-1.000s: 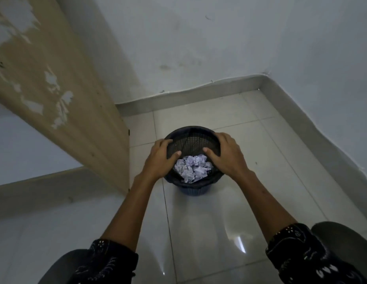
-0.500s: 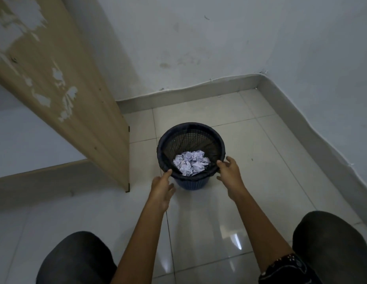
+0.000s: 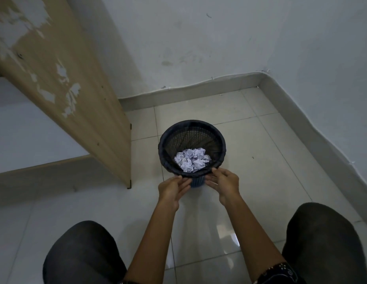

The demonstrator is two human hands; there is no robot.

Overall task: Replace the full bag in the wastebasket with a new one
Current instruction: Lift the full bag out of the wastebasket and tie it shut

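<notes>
The left hand [image 3: 173, 190] and right hand [image 3: 224, 185] have slid off the sides of the wastebasket [image 3: 198, 182] and met at its near edge. It stands at the frame's centre on the tiled floor [image 3: 260, 160], right of a wooden panel [image 3: 76, 68]. The black bag [image 3: 199, 174] is folded over its rim, crumpled paper [image 3: 192, 160] inside. The fingers lie almost straight, thumbs on the bag's hem; whether they pinch it I cannot tell. Peeling the liner off looks about to start.
</notes>
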